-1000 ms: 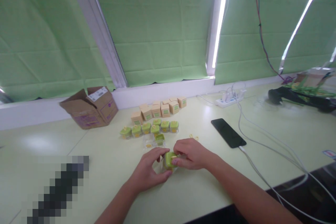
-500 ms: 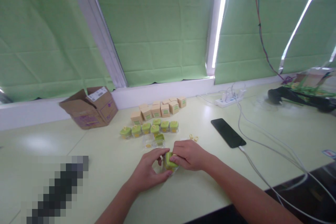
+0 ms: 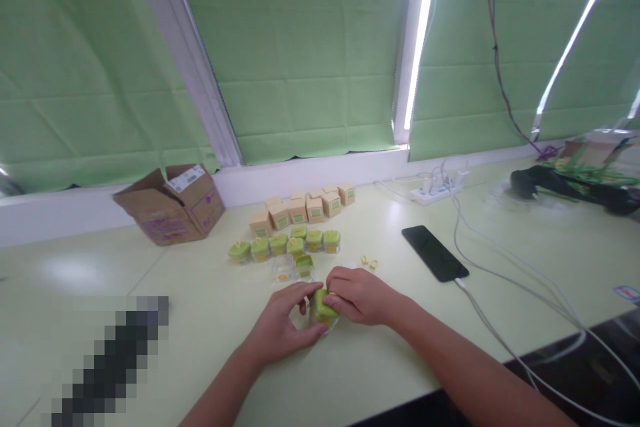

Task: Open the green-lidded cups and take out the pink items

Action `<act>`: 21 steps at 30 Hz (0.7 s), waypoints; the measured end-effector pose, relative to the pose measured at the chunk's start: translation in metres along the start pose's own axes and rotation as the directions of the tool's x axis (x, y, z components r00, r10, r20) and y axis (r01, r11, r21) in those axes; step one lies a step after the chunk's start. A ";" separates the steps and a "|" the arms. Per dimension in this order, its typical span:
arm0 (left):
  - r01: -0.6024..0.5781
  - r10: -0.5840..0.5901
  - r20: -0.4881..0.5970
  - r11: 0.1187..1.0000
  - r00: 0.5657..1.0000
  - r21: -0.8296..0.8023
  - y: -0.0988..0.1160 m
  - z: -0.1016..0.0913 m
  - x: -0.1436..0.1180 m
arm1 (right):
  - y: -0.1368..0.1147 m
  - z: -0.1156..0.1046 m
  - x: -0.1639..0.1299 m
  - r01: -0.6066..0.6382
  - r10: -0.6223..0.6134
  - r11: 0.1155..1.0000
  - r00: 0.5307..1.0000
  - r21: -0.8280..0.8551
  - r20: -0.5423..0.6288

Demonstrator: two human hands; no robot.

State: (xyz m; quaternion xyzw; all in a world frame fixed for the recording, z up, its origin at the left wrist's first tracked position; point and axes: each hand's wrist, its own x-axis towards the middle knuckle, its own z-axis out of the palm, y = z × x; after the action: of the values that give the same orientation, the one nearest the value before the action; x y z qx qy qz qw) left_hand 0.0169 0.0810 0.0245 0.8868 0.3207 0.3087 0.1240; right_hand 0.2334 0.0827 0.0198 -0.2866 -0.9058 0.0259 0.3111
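Near the front of the table, a small clear square container with a green lid (image 3: 323, 307) is held between my two hands. My left hand (image 3: 284, 323) grips its left side, thumb along the near edge and fingers at the far edge. My right hand (image 3: 361, 295) is closed, its thumb and curled fingers on the right part of the lid; whether they pinch a small piece there is hidden. Just beyond lie an open clear container (image 3: 283, 269) and an upturned-looking green lid (image 3: 303, 265) on a clear base. Two small yellow clips (image 3: 369, 262) lie to the right.
Several lidded green containers (image 3: 261, 248) stand in rows, with small cardboard boxes (image 3: 315, 211) behind. A larger open carton (image 3: 175, 207) is at back left. A phone (image 3: 434, 252) with a white cable and a power strip (image 3: 439, 189) are on the right. A pixelated dark area covers the left front.
Both hands keep almost the same place on the container. My right hand has shifted very slightly left over the lid.
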 end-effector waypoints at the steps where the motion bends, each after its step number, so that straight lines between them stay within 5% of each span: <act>1: 0.000 0.000 0.003 1.000 1.000 0.000 0.000 0.000 0.000 | 0.001 0.001 0.000 0.002 -0.002 1.000 1.000 0.000 0.006; 21: -0.005 0.005 0.050 1.000 0.999 0.008 -0.008 -0.007 -0.007 | 0.005 -0.008 -0.004 -0.115 0.143 0.981 0.972 0.153 -0.185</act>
State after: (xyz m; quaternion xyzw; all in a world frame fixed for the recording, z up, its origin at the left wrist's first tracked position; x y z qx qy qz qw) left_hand 0.0045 0.0822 0.0229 0.8955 0.3166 0.2854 0.1278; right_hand 0.2429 0.0834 0.0232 -0.3235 -0.8462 0.0819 0.4154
